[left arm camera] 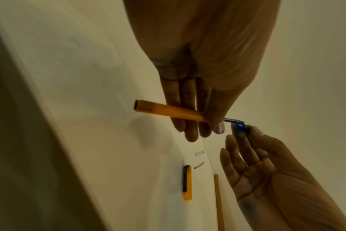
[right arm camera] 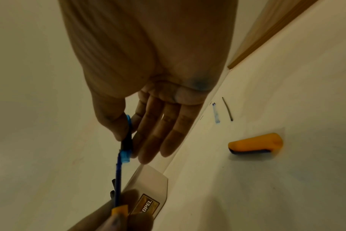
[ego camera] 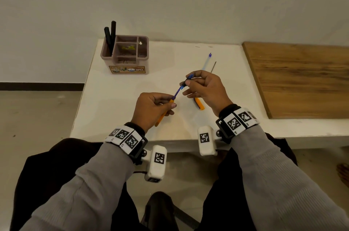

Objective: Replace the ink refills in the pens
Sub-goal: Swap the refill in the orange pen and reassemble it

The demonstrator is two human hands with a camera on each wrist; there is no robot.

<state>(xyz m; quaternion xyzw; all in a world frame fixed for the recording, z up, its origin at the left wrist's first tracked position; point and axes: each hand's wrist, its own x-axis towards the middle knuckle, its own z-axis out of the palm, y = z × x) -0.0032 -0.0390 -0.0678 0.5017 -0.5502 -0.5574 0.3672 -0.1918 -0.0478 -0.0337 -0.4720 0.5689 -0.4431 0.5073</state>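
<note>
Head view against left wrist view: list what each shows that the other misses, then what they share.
Only the head view shows the brown organizer with two black pens and the wooden board. Only the left wrist view shows the slotted rear end of the orange barrel, and the blue clip along the orange cap. Both show the left hand holding the barrel and the right hand pinching the blue refill's tip piece.
</note>
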